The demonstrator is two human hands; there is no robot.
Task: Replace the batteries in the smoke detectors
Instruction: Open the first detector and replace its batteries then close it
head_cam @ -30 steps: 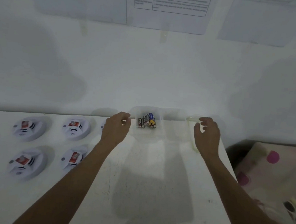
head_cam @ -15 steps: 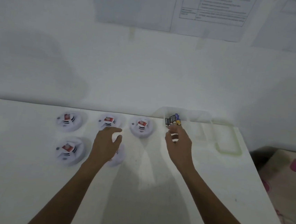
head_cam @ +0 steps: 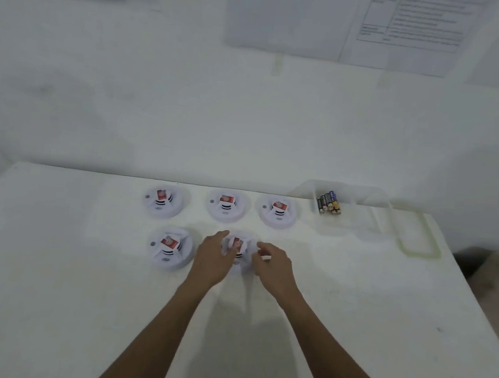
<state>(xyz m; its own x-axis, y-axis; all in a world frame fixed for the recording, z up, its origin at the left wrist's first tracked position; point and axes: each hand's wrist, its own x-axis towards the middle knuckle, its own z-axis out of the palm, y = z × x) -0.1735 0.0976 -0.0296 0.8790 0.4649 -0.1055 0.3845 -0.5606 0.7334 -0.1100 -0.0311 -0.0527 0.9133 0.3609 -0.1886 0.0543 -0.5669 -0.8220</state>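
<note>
**Framing the front-right detector with both hands**

Both arms are reaching out over the white table (head_cam: 49,291), and the hands are meeting at the front-right detector (head_cam: 239,248), which is sitting flat in the nearer row. The left hand (head_cam: 212,257) is lying over the detector's left side, fingers curled round its edge and gripping it, thumb pointing away from the person. The right hand (head_cam: 275,267) is hovering at the detector's right rim with its fingers bent inward. Blur is hiding whether they are holding the rim or only sitting beside it, so I cannot tell. A red label is showing on top of the detector, between the two hands.

Just to the left, the front-left detector (head_cam: 170,249) is resting on the table, apart from the hands. Behind, three more are lining up in a row: the back-left detector (head_cam: 163,201), the back-middle detector (head_cam: 226,206) and the back-right detector (head_cam: 278,212), each showing a red label.

Further right, the batteries (head_cam: 329,203) are lying bunched together inside a clear container (head_cam: 351,223) near the wall. A green-rimmed lid (head_cam: 417,235) is lying flat just beside it. Printed sheets (head_cam: 410,21) are hanging on the wall.
</note>
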